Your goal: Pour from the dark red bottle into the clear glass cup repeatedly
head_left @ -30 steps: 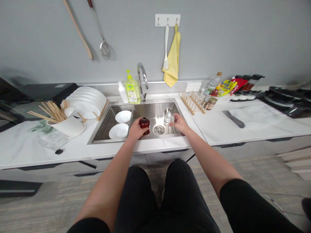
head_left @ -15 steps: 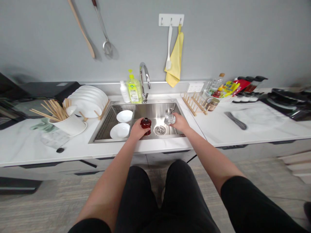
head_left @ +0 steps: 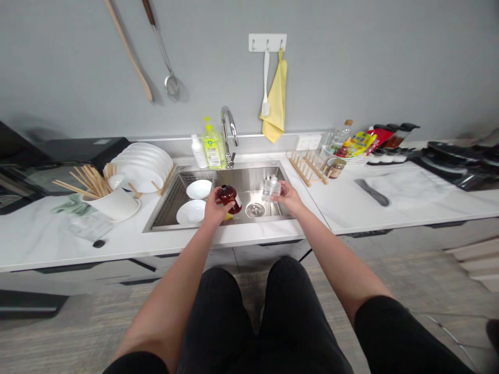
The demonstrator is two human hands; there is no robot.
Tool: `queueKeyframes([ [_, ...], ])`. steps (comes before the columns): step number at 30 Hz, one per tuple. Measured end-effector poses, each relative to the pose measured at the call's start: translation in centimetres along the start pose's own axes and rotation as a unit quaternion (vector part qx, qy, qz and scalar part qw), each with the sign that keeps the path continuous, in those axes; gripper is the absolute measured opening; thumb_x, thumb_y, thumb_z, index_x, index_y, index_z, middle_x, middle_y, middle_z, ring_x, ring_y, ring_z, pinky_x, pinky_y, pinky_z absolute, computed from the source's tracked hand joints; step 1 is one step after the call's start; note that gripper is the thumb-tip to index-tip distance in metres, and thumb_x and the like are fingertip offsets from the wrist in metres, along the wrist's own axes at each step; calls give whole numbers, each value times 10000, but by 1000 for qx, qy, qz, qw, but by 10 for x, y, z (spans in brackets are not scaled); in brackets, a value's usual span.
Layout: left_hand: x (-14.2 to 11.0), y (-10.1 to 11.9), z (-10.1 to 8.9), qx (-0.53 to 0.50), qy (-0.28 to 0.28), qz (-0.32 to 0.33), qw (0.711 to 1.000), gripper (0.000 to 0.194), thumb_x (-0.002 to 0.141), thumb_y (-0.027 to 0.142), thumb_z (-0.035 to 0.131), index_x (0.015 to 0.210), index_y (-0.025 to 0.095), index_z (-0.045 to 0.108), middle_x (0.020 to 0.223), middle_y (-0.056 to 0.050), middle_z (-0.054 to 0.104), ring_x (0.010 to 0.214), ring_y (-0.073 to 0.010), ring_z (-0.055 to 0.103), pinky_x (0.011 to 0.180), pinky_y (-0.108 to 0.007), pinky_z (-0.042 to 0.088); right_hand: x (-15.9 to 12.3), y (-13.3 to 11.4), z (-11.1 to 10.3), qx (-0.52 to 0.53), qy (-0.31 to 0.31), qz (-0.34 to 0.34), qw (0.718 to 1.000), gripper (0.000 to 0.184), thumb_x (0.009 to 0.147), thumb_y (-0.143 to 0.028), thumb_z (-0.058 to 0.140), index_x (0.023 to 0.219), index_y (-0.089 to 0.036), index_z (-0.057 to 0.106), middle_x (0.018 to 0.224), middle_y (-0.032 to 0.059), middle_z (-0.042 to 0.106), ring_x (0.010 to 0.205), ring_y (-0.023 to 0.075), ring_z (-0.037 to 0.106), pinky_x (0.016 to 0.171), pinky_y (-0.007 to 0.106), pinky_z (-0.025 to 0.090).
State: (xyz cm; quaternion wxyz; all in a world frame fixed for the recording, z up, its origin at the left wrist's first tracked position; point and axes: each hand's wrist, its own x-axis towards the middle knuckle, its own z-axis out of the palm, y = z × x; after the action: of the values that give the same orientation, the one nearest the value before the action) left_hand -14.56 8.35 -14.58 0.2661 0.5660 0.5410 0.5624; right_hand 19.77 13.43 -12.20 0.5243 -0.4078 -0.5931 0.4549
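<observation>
My left hand [head_left: 214, 209] is closed around a small dark red bottle [head_left: 228, 197], tilted and lifted a little above the floor of the steel sink [head_left: 273, 171]. My right hand [head_left: 287, 196] grips a small clear glass bottle [head_left: 270, 188] over the right part of the basin. Between the two hands, lower down, lies the round drain [head_left: 255, 209]. Two white bowls [head_left: 192, 211] sit on the rack in the left half of the sink.
A curved tap [head_left: 228, 132] and a yellow-green soap bottle [head_left: 212, 145] stand behind the sink. White plates [head_left: 142, 163] and a cup of chopsticks [head_left: 111, 200] are on the left counter. A wooden rack [head_left: 310, 166], jars and packets sit to the right.
Both hands have lifted their bottles slightly off the sink floor. The red bottle now tilts in my left hand, and the view has shifted a little.
</observation>
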Motion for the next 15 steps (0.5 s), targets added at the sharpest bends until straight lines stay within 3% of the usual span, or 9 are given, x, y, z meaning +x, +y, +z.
queueKeyframes([
  [4, -29, 26, -37, -32, -30, 33, 998, 898, 779, 487, 946, 1568, 268, 576, 1518, -138, 735, 1357, -365, 756, 1189, -561, 625, -18, -12, -5, 3, -2, -7, 1000, 823, 526, -527, 1079, 1191, -316, 643, 1104, 22, 790, 1031, 311, 754, 1059, 546, 622],
  [9, -72, 43, -84, 42, -55, 36, 997, 871, 806, 525, 948, 1573, 282, 614, 1550, -135, 715, 1363, -374, 749, 1184, -576, 629, -47, -21, -17, 21, -23, -3, 1000, 818, 549, -460, 1104, 1221, -320, 660, 1153, 20, 797, 1083, 328, 778, 1100, 558, 615],
  [15, -91, 35, -99, 64, -55, 13, 996, 863, 807, 540, 917, 1575, 286, 616, 1552, -144, 713, 1363, -383, 751, 1128, -583, 661, -89, -9, -28, -38, -44, -10, 998, 879, 561, -525, 1113, 1299, -319, 682, 1272, 75, 808, 1217, 368, 767, 1166, 576, 583],
])
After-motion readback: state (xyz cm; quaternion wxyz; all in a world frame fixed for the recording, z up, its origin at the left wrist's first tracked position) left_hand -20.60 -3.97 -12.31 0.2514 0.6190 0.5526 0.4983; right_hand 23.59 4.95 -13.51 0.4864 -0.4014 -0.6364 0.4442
